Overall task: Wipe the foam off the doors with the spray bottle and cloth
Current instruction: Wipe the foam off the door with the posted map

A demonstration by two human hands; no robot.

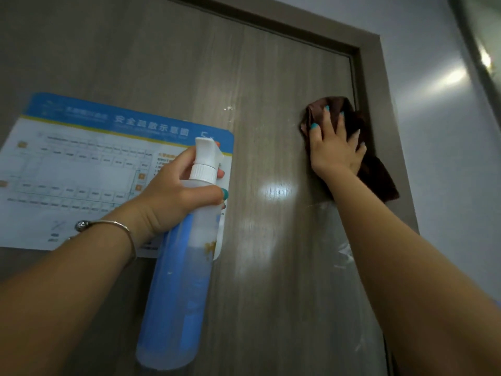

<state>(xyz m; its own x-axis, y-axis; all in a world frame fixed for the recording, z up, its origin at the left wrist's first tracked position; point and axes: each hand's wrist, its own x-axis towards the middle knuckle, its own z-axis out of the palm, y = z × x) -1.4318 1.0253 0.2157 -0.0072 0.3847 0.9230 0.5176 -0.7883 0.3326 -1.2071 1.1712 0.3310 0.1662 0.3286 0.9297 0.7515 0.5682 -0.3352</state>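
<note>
While the right hand (pixel 334 147) presses flat with spread fingers on a dark brown cloth (pixel 352 147), it holds that cloth against the grey wood-grain door (pixel 271 77) at about two o'clock, just beside the door frame (pixel 379 104). Part of the cloth hangs below the wrist. At about nine o'clock the left hand (pixel 176 194) wraps its fingers round the neck of a spray bottle (pixel 184 267), thumb curled across the front below the white spray head. The bottle stands nearly upright in front of the door, clear with a blue label, its base toward six o'clock. A thin bangle (pixel 119 226) circles the left wrist. Behind the bottle, a blue-and-white evacuation plan sign (pixel 81 172) is stuck to the door. Faint pale smears (pixel 344 253) show on the door below the cloth, at about four o'clock.
</note>
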